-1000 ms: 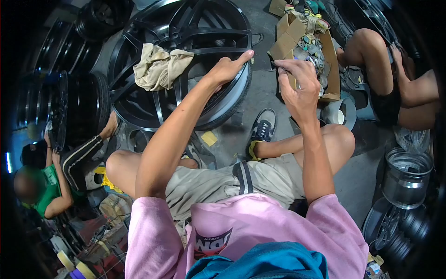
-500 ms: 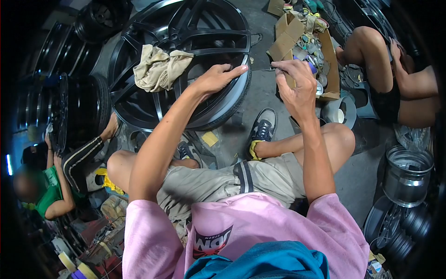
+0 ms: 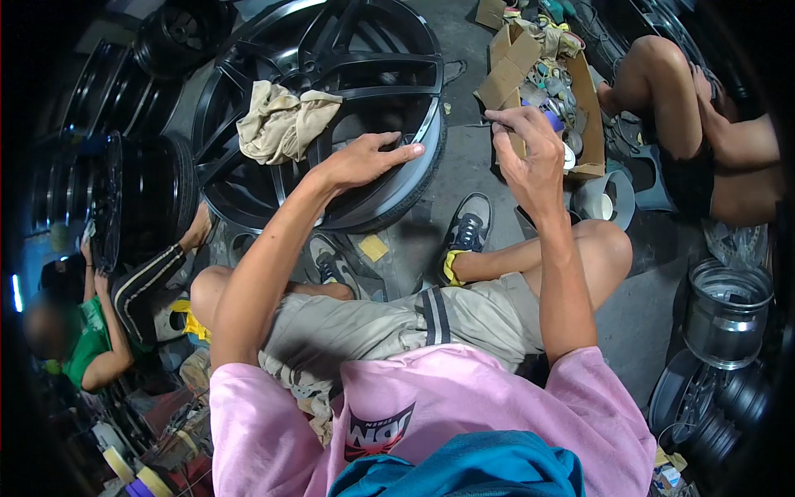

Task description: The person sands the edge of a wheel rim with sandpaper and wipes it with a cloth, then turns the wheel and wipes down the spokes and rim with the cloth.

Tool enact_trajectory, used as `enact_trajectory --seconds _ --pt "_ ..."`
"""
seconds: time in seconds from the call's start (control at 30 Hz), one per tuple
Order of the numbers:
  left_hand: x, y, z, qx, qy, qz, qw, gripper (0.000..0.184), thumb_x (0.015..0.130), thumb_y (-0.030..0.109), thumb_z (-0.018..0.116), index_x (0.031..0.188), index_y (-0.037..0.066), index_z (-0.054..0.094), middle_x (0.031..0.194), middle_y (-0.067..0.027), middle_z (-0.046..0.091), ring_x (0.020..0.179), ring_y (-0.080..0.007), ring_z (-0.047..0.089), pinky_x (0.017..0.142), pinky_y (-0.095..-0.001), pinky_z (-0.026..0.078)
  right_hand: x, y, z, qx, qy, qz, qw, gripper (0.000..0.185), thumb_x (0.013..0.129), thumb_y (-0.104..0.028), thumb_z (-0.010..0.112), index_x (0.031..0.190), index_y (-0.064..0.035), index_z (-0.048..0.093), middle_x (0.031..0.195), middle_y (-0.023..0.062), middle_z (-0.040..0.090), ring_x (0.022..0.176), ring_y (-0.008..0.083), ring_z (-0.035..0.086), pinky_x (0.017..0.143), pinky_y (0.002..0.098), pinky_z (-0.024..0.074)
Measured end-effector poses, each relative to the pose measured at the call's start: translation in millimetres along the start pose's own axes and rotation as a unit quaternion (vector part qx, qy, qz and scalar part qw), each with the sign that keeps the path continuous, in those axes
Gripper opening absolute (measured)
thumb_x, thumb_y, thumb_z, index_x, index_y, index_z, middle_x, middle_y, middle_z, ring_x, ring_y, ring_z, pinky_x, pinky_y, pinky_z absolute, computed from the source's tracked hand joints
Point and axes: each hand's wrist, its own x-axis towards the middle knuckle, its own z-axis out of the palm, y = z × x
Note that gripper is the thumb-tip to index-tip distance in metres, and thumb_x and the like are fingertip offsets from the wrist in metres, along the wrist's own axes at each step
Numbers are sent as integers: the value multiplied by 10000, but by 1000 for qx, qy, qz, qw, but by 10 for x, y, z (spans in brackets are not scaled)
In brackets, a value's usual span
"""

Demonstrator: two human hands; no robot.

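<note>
A large black multi-spoke wheel rim (image 3: 401, 73) with a silvery lip lies flat in front of me, a tyre edge showing around its side. My left hand (image 3: 358, 163) reaches over the near right of the wheel, palm down, with fingers and thumb stretched out and the thumb near the lip. Whether it touches the metal I cannot tell. A crumpled beige cloth (image 3: 281, 124) rests on the spokes, left of that hand. Held up to the right of the wheel is my right hand (image 3: 532, 153), its fingers bent and a small gap between thumb and index finger. I see nothing held there.
A cardboard box (image 3: 588, 124) full of tape rolls and odds and ends stands beyond my right hand, near a grey bucket (image 3: 617, 199). One person sits at the right; another, in green, works beside stacked wheels (image 3: 145, 182) at left. A metal rim (image 3: 729, 311) stands right.
My left hand has drawn back left and slightly down along the wheel's lip, and its fingers have spread. My right hand keeps nearly the same place and pose.
</note>
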Motion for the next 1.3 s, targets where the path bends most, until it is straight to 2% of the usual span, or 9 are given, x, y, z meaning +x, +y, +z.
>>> enact_trajectory --seconds 0.17,0.2,0.23,0.3,0.33,0.47,0.63,0.9,1.3 --pt "-191 114 -167 109 -40 -2 993 1083 941 715 741 1629 -72 458 1554 -362 571 1436 -425 586 1206 -414 445 -6 -9 -9 2 -4 12 1000 173 921 -27 721 1056 4 824 987 132 742 944 307 726 854 394 560" --pt "-289 238 -186 190 -19 2 982 949 932 575 802 1611 -23 517 1510 -329 622 1398 -427 620 1183 -432 478 -10 -10 -14 3 -7 19 1000 178 922 -27 720 1065 3 823 989 134 741 939 308 726 851 395 560" --pt "-402 347 -171 190 -19 2 982 949 932 575 802 1611 -23 517 1510 -329 622 1398 -427 620 1183 -432 478 -17 5 -18 3 -7 19 1000 178 922 -27 720 1065 3 823 989 134 741 939 308 726 851 395 560" --pt "-648 528 -86 380 98 92 915 815 912 431 840 1550 -10 589 1468 -296 655 1357 -418 640 1156 -468 501 -34 35 -10 -17 -8 1 1000 214 952 -33 719 1144 -16 814 994 120 730 918 246 722 839 356 559" --pt "-754 593 -28 366 158 155 904 644 934 301 815 1470 -11 644 1416 -254 682 1308 -403 651 1117 -488 520 -35 29 2 -16 -9 1 1000 214 952 -33 719 1144 -16 814 994 120 730 918 246 722 839 356 559" --pt "-879 657 157 335 164 263 889 481 1024 226 714 1427 -29 645 1389 -224 667 1243 -402 656 1056 -474 548 -14 -79 -33 4 0 46 999 209 954 -39 737 1152 -8 797 971 127 731 839 234 721 788 350 569" --pt "-794 420 436 376 190 262 868 500 1056 156 647 1488 -79 561 1465 -219 581 1233 -398 637 1017 -478 554 -38 -68 -16 47 39 94 994 168 933 -56 769 1085 16 761 929 123 735 779 224 718 740 349 577" --pt "-473 483 466 433 230 260 832 687 816 -11 686 1484 -108 554 1255 -160 546 1144 -327 598 956 -446 539 -6 -71 26 5 10 46 999 162 927 -91 789 1052 8 761 911 109 731 750 201 677 718 331 551" --pt "23 591 338 451 261 282 806 576 838 -5 667 1403 -101 615 1230 -166 598 1126 -342 633 878 -437 608 -20 -113 21 4 -18 57 998 161 930 -90 788 1053 12 772 913 95 726 745 186 655 718 328 547"
